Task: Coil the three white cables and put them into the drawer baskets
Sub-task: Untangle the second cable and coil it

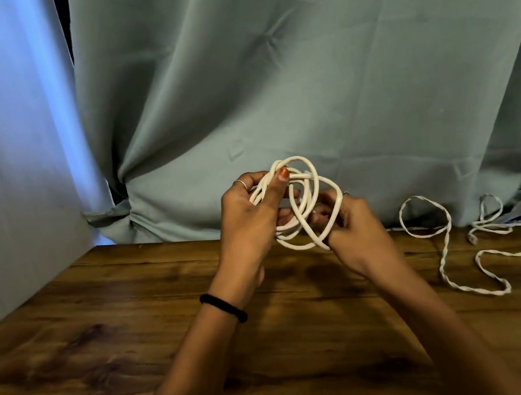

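We see a wooden table (101, 329) backed by grey-green curtains (265, 74). Above it, our left hand (249, 220) and right hand (351, 226) both curl their fingers around a loosely coiled white cable (309, 174), held off the surface. Another white cable (449, 251) sprawls on the table to the right.

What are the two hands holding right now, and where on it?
Both hold the thick white coiled cable above the wooden table: left hand pinches its left side, right hand grips its lower right loops.
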